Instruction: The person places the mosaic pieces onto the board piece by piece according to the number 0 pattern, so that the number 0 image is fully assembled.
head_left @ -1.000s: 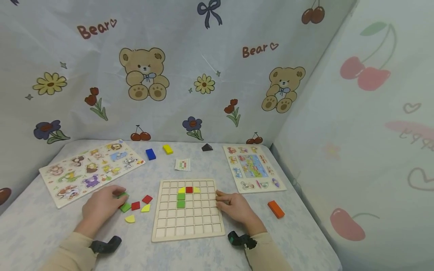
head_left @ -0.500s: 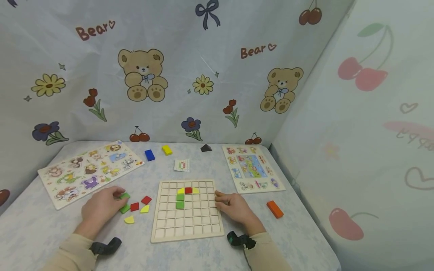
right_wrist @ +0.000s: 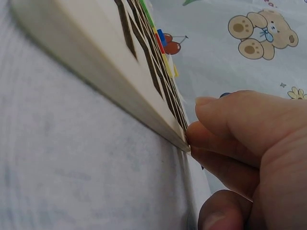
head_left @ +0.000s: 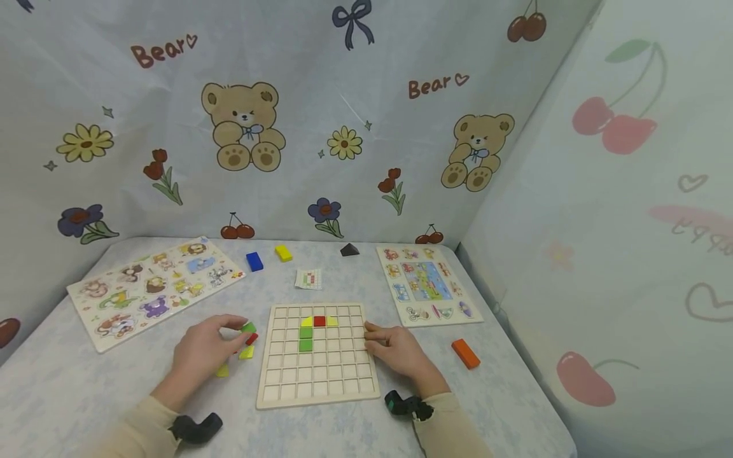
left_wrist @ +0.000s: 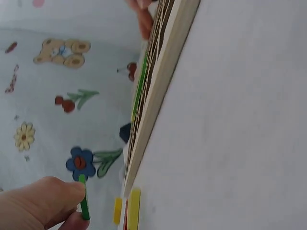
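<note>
My left hand (head_left: pixel 209 343) pinches a green tile (left_wrist: pixel 84 197) between thumb and fingers, just left of the wooden grid board (head_left: pixel 317 404). Below and beside those fingers lie a red tile (head_left: pixel 252 339) and two yellow quarter-round tiles (head_left: pixel 247 352), partly covered by the hand in the head view. On the board, two green squares (head_left: pixel 306 345) stand in a column, with a red square (head_left: pixel 319 321) between two yellow pieces (head_left: pixel 332 322) above. The right hand (head_left: pixel 397 350) rests its fingertips against the board's right edge, with relaxed fingers.
Behind the board lies a small pattern card (head_left: pixel 309 278). A blue block (head_left: pixel 254 261), a yellow block (head_left: pixel 283 253) and a dark triangular block (head_left: pixel 350 249) stand farther back. Picture puzzle boards (head_left: pixel 154 289) flank left and right; an orange block (head_left: pixel 466 353) lies right.
My left hand has moved right toward the board, carrying the green tile from the loose pile over the red and yellow tiles. The right hand stays at the board's edge.
</note>
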`<state>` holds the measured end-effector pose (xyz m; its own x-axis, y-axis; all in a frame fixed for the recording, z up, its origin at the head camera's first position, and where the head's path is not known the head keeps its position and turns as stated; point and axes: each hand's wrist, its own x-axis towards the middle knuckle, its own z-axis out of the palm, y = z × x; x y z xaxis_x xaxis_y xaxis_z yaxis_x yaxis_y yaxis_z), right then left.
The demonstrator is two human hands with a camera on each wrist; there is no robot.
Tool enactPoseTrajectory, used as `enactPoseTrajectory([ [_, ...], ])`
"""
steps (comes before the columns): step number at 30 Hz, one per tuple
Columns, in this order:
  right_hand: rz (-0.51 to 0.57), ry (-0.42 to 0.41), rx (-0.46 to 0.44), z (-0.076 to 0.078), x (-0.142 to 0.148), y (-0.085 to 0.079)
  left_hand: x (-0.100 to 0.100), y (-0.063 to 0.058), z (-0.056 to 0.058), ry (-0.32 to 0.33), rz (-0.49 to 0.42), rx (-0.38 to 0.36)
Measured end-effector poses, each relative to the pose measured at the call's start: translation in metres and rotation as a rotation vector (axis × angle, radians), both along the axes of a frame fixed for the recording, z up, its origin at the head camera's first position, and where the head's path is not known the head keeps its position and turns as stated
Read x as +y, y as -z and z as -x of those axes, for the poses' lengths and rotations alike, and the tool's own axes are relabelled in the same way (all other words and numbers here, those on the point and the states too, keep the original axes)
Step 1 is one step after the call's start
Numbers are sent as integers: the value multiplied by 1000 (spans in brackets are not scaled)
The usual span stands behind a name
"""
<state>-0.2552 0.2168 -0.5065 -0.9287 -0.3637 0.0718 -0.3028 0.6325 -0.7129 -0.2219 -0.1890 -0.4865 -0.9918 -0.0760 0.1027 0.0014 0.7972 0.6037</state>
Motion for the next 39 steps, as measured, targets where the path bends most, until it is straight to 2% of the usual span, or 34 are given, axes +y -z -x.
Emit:
enactPoseTrajectory([
  [6, -13, -2, -5, 0, 0, -2, 43, -5, -13, 99, -76, 34],
  [12, 1, -5, -2, 0, 0, -6, 73, 2, -22, 206, -138, 31],
  [18, -12, 4, 7, 2, -1, -7, 82, 15, -22, 355, -89, 102],
  [24, -14, 4, -7, 2, -1, -5, 80, 21, -22, 432, -46, 113],
  [32, -16, 5, -3, 1, 0, -3, 81, 24, -22, 429, -5, 150],
  [39, -9, 15, -24, 1, 0, -1, 86, 22, -18, 326, -17, 94],
])
